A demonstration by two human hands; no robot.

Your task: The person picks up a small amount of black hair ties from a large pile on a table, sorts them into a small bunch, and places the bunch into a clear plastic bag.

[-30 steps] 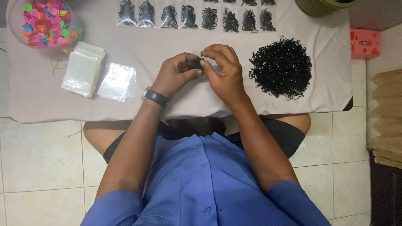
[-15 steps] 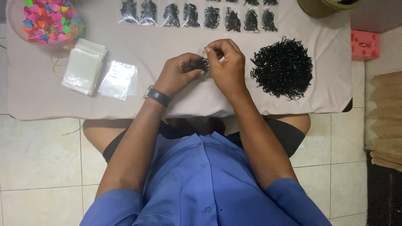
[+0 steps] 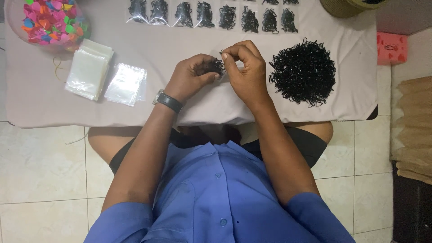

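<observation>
Clearly both hands meet above the desk (image 3: 54,103): left hand (image 3: 191,76) cups a small bunch of black bands (image 3: 218,66), right hand (image 3: 245,67) pinches one from it (big pile (image 3: 302,72) lies right, within reach)

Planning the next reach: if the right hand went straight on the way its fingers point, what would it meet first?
The right hand points left, so it would likely meet the bunch of black bands pinched in the left hand, almost touching already.

Pale tiled floor (image 3: 40,171) beneath a cloth-covered low table (image 3: 135,112).
</observation>
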